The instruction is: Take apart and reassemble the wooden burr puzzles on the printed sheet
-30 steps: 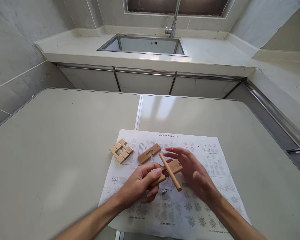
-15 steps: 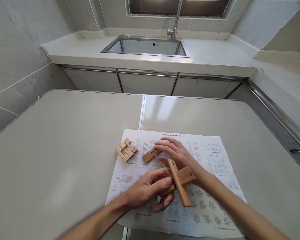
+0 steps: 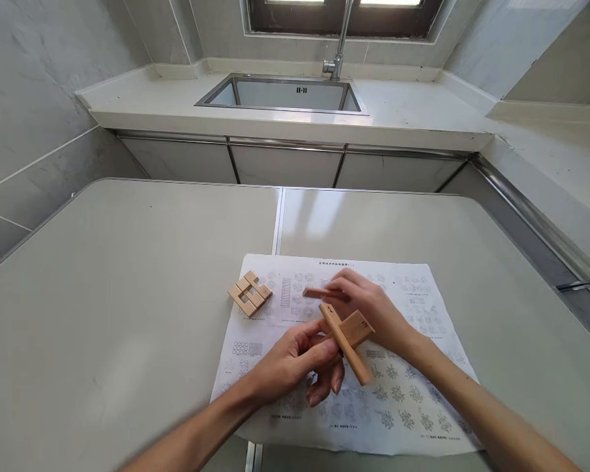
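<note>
My left hand (image 3: 302, 360) was clamped on a flat block (image 3: 358, 328), thumb above and fingers beneath, while my right hand (image 3: 366, 305) was closed on a slim piece (image 3: 319, 292), its near end hidden by my fingers. Beneath them spread a pale, smooth table (image 3: 128, 295) with a soft sheen, then a thin white sheet (image 3: 265, 373) printed with small line drawings, its surface slightly wavy. The block was wood, warm brown, with dark marks at its right end; a straight wooden bar (image 3: 344, 341) crossed it at a slant, its lower end blurred. All three wooden pieces were above the sheet.

The table had rounded far corners and a thin dark rim, with wide room left and right of the sheet. A metal strip (image 3: 279, 223) ran down its middle and under the paper.

Beyond the table stood a pale counter (image 3: 408, 105) with a steel sink (image 3: 275, 95) and a faucet (image 3: 341, 49). Nearer, a joined block cluster (image 3: 250, 294) in lighter wood overhung the sheet's left edge. My right hand stood close behind the crossed pieces, crowding that side.
</note>
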The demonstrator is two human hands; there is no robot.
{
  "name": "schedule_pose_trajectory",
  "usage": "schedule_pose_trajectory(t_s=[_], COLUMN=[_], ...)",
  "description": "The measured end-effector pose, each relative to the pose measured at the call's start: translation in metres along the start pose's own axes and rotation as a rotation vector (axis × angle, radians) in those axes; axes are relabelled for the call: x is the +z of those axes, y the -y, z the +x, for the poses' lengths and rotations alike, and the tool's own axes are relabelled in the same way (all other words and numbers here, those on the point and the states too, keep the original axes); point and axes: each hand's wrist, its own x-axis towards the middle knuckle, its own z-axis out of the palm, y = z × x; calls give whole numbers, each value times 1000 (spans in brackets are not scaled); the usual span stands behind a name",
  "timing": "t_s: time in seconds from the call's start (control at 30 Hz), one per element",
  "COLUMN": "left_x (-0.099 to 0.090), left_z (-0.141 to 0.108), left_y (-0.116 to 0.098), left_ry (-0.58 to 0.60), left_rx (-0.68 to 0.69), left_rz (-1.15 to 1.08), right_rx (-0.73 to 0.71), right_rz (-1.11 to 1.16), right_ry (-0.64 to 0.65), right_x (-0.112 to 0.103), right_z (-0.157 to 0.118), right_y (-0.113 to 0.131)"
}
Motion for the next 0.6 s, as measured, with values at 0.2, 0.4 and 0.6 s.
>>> schedule_pose_trajectory(t_s=[0.2, 0.4, 0.6], left_x=[-3, -5, -7], left_z=[2, 6, 10], left_y=[4, 2, 1], left_ry=[-65, -167, -234], left_rx=[13, 69, 98], left_rz=[-50, -124, -158], right_rx=[415, 570, 577], right_rz=[405, 840, 1082], right_ry=[-312, -333, -269], right_x=[-20, -15, -6], right_z=[-25, -45, -53], right_y=[-6, -9, -15])
